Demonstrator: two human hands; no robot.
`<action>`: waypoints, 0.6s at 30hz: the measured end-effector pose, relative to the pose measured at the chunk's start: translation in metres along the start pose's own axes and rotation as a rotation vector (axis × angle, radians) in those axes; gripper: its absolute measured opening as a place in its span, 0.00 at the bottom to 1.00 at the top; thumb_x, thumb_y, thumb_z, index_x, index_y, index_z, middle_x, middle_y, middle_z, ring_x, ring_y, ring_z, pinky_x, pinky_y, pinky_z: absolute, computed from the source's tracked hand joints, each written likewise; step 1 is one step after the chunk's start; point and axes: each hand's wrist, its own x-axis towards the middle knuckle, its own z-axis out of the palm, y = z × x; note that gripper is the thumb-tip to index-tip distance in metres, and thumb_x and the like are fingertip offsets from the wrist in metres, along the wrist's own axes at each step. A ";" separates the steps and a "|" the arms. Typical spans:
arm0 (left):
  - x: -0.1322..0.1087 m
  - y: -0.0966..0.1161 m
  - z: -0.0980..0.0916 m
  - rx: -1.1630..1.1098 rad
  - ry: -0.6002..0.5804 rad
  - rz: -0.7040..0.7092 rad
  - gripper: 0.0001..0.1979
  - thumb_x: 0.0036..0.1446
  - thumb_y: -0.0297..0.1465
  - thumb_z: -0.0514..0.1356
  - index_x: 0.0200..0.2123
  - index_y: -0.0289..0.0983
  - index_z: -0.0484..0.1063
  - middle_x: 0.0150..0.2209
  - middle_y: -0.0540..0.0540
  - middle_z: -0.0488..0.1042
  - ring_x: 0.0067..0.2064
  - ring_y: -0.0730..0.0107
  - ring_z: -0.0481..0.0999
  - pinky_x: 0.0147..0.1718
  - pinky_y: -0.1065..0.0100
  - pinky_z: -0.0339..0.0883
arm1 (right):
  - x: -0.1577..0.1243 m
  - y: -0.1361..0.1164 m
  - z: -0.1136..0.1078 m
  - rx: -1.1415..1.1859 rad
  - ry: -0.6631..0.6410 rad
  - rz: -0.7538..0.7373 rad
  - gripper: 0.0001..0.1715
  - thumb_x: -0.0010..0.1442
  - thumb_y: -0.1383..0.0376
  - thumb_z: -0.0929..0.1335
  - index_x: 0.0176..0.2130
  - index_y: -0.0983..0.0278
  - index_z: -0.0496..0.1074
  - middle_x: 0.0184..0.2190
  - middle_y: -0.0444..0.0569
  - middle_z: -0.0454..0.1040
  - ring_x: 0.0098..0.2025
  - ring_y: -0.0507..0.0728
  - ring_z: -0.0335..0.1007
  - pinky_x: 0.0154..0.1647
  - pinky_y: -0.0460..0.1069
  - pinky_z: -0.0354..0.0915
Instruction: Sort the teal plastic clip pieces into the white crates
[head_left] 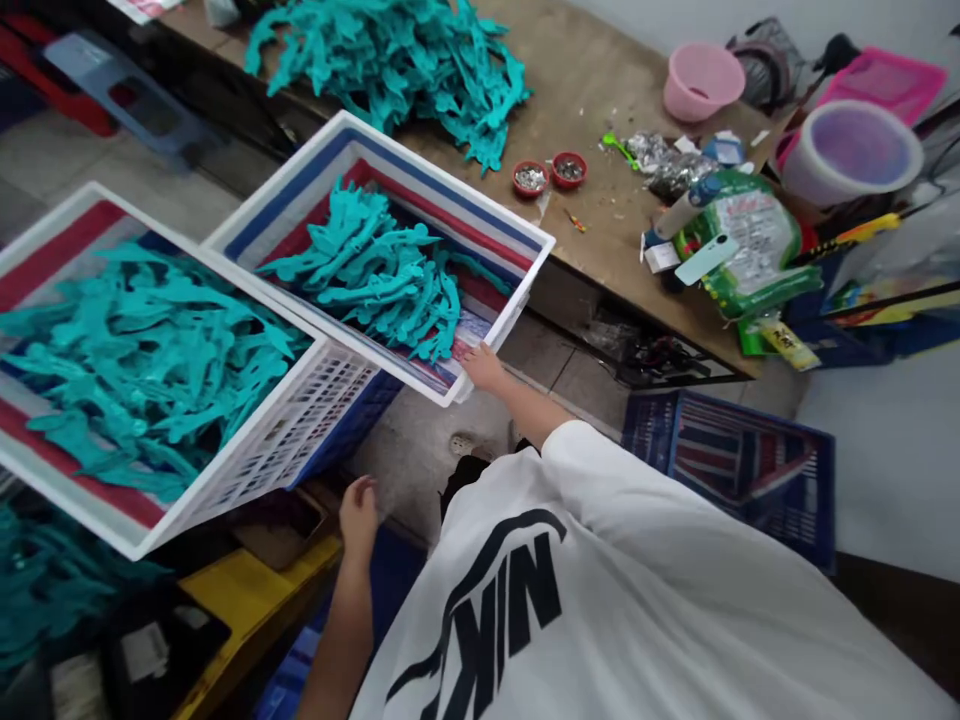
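My right hand [482,368] grips the near right corner of a white basket [367,355], its fingers over the rim. This basket has a red, white and blue striped lining and holds a heap of flat turquoise pieces [390,270]; their exact kind is unclear. It overlaps the edge of a second white basket [247,460] on the left, which is fuller of the same turquoise pieces [165,360]. Hanging below the baskets, my left hand [358,510] is loosely curled, touches nothing, and shows nothing in its fingers.
A brown-topped table [600,220] carries a large turquoise pile [405,70], two small red bowls [531,178], a pink tub [703,80] and a phone [706,259]. On the floor to the right stands a blue crate [750,470]. A yellow edge [240,600] lies at lower left.
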 end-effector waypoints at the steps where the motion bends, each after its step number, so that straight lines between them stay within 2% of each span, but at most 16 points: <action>1: -0.003 0.020 0.018 -0.006 -0.107 0.037 0.27 0.67 0.45 0.54 0.61 0.36 0.74 0.61 0.29 0.85 0.64 0.47 0.87 0.67 0.49 0.81 | -0.004 0.001 0.002 0.011 0.006 -0.012 0.23 0.80 0.72 0.62 0.63 0.64 0.80 0.65 0.57 0.83 0.73 0.64 0.69 0.86 0.68 0.48; 4: -0.027 0.067 0.060 0.080 -0.412 0.135 0.29 0.66 0.44 0.59 0.65 0.36 0.76 0.62 0.30 0.85 0.64 0.47 0.86 0.66 0.50 0.80 | -0.011 0.003 0.004 0.057 0.015 -0.029 0.24 0.81 0.73 0.60 0.62 0.65 0.80 0.63 0.59 0.83 0.70 0.65 0.70 0.81 0.70 0.56; 6: -0.049 0.082 0.075 0.163 -0.514 0.179 0.35 0.68 0.43 0.59 0.74 0.36 0.70 0.66 0.31 0.83 0.64 0.47 0.86 0.65 0.48 0.80 | -0.015 0.005 0.003 0.094 0.012 -0.031 0.24 0.80 0.74 0.60 0.62 0.65 0.79 0.63 0.59 0.83 0.69 0.67 0.70 0.75 0.70 0.62; 8: -0.070 0.085 0.080 0.251 -0.559 0.170 0.39 0.70 0.42 0.59 0.80 0.35 0.64 0.69 0.30 0.81 0.65 0.46 0.85 0.67 0.47 0.78 | -0.019 0.007 0.002 0.125 0.009 -0.038 0.24 0.79 0.74 0.60 0.62 0.65 0.79 0.63 0.60 0.83 0.69 0.67 0.70 0.72 0.70 0.63; 10: -0.087 0.080 0.076 0.330 -0.591 0.100 0.40 0.70 0.41 0.59 0.81 0.34 0.63 0.70 0.28 0.81 0.65 0.46 0.85 0.70 0.49 0.76 | -0.025 0.009 -0.001 0.143 0.007 -0.040 0.23 0.79 0.73 0.60 0.61 0.65 0.79 0.63 0.60 0.82 0.69 0.67 0.70 0.73 0.68 0.62; 13: -0.105 0.068 0.061 0.397 -0.576 -0.022 0.36 0.66 0.39 0.59 0.74 0.32 0.70 0.65 0.27 0.84 0.63 0.46 0.86 0.67 0.55 0.77 | -0.035 0.012 -0.003 0.152 0.005 -0.027 0.24 0.79 0.73 0.60 0.61 0.66 0.80 0.64 0.62 0.82 0.69 0.67 0.70 0.72 0.67 0.62; 15: -0.115 0.059 0.049 0.417 -0.505 -0.071 0.32 0.62 0.38 0.59 0.67 0.33 0.75 0.60 0.29 0.86 0.62 0.44 0.87 0.66 0.55 0.78 | -0.042 0.014 -0.004 0.144 0.006 -0.029 0.24 0.78 0.73 0.60 0.62 0.66 0.79 0.65 0.64 0.82 0.69 0.68 0.71 0.71 0.66 0.63; 18: -0.129 0.047 0.033 0.440 -0.379 -0.123 0.27 0.59 0.40 0.59 0.59 0.35 0.78 0.54 0.30 0.87 0.62 0.39 0.86 0.68 0.51 0.76 | -0.053 0.020 -0.004 0.123 0.000 -0.044 0.24 0.77 0.72 0.62 0.63 0.65 0.79 0.66 0.65 0.81 0.69 0.68 0.71 0.69 0.65 0.64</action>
